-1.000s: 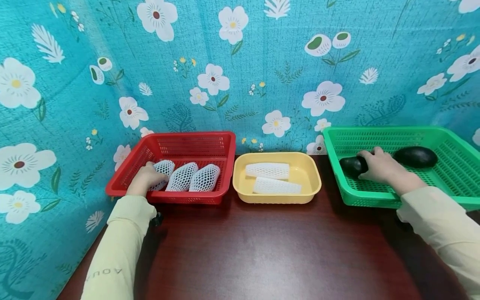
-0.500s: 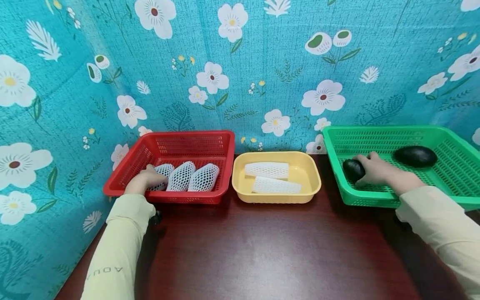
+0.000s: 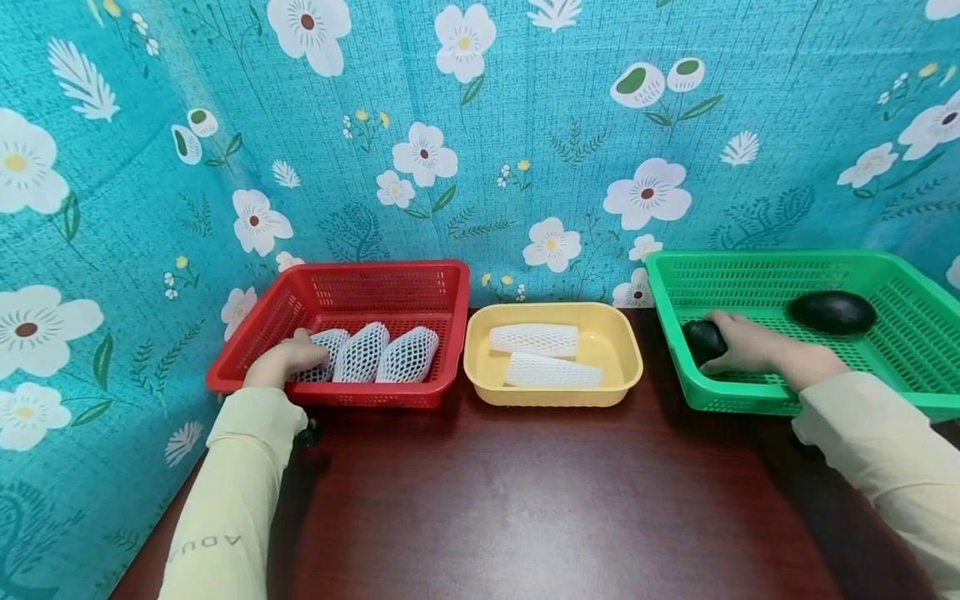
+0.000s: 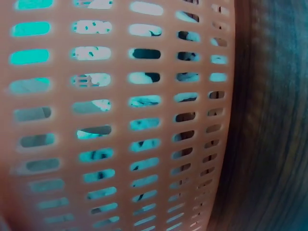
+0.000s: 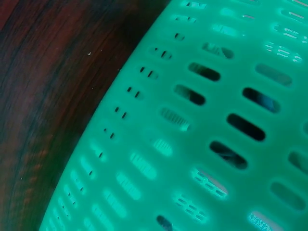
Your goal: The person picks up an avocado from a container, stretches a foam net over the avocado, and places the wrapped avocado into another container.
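Note:
In the head view my left hand (image 3: 283, 360) reaches into a red basket (image 3: 375, 398) at the left. It touches the leftmost of three white foam-netted ovals, whose lower left part it covers; its fingertips are partly hidden. Beside it lie the middle netted oval (image 3: 362, 354) and the right netted oval (image 3: 408, 355), dark under the mesh. At the right, my right hand (image 3: 753, 343) holds a glossy black oval fruit (image 3: 703, 340) low in a green basket (image 3: 757, 402). A second black oval fruit (image 3: 832, 312) lies behind that hand.
Between the baskets stands a yellow tray (image 3: 607, 350) with two flat white foam nets (image 3: 553, 371). Flowered blue cloth (image 3: 510, 125) hangs right behind them. Dark wooden tabletop (image 3: 555, 492) lies in front. Both wrist views show basket walls, with each hand hidden.
My left hand has drawn back slightly to the left on the netted oval. My right hand has lowered round the black fruit, which has turned a little in the basket.

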{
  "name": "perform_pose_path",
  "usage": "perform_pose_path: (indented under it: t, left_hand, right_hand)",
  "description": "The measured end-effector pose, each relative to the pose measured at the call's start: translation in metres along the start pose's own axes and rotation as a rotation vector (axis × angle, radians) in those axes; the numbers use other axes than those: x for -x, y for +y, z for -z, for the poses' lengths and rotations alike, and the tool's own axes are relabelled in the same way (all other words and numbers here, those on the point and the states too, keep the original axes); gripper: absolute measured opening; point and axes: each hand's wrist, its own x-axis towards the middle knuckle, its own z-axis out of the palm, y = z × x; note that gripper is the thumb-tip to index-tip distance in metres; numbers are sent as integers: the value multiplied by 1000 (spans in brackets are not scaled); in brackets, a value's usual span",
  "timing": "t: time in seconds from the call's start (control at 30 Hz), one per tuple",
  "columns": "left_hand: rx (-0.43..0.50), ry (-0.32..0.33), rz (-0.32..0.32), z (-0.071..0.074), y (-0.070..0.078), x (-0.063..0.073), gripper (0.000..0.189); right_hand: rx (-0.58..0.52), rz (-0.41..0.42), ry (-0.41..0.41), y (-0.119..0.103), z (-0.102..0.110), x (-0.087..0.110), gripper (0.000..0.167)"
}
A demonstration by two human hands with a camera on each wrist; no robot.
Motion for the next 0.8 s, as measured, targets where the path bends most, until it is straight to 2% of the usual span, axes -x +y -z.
perform_pose_path:
  t: [0.2, 0.37, 0.53, 0.8]
  left_hand:
    - [-7, -4, -7, 0, -2, -1, 105]
    - [33, 3, -18, -1, -3, 2, 108]
    - [28, 36, -17, -1, -1, 8, 111]
    - [-13, 91, -38, 0, 0, 14, 106]
  right_hand:
    - [1, 13, 3, -2, 0, 2, 86]
    - [-2, 31, 2, -2, -1, 2, 82]
    - [-9, 61, 4, -2, -1, 3, 80]
    - [-7, 102, -19, -5, 5, 7, 75]
